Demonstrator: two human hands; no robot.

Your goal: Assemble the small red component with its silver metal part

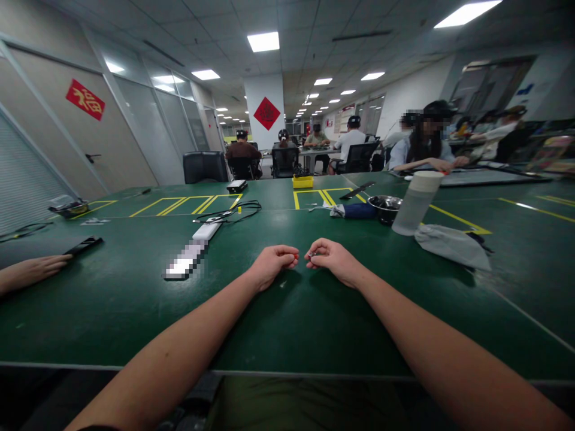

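Note:
Over the green table (287,335), my left hand (275,263) and my right hand (333,260) face each other with a narrow gap between their fingertips. A small orange-red piece (296,256) is pinched between the thumb and fingers of my left hand; its kind is too small to tell. My right hand is also closed in a pinch, around a tiny shiny piece (311,255) mostly hidden by the fingers. Left of my hands lie a blurred-out phone-like slab (184,262) and a white power bank (208,228).
A black cable (249,205) curls behind the power bank. To the right stand a metal bowl (387,209) and a frosted bottle (415,206), beside a grey pouch (453,246). Another person's hand (38,272) rests at far left near a black phone (85,245).

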